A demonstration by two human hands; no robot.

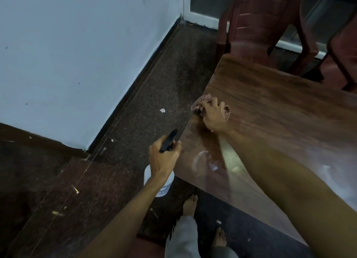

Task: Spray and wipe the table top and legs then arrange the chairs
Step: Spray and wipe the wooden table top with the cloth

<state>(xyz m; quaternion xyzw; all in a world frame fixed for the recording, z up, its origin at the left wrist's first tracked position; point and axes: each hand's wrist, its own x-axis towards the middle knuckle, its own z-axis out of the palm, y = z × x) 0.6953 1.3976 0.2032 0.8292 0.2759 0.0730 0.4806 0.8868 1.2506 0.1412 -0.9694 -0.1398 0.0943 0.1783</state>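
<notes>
Red-checked cloth (196, 104) in right hand (213, 116) on table (280, 111)

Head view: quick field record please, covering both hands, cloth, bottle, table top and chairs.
left hand: grips spray bottle by its black trigger head, just off the table's edge
right hand: holds cloth bunched against table top, at its edge
table top: glossy wood grain
chairs: two, red-brown plastic, beyond the far edge
</notes>
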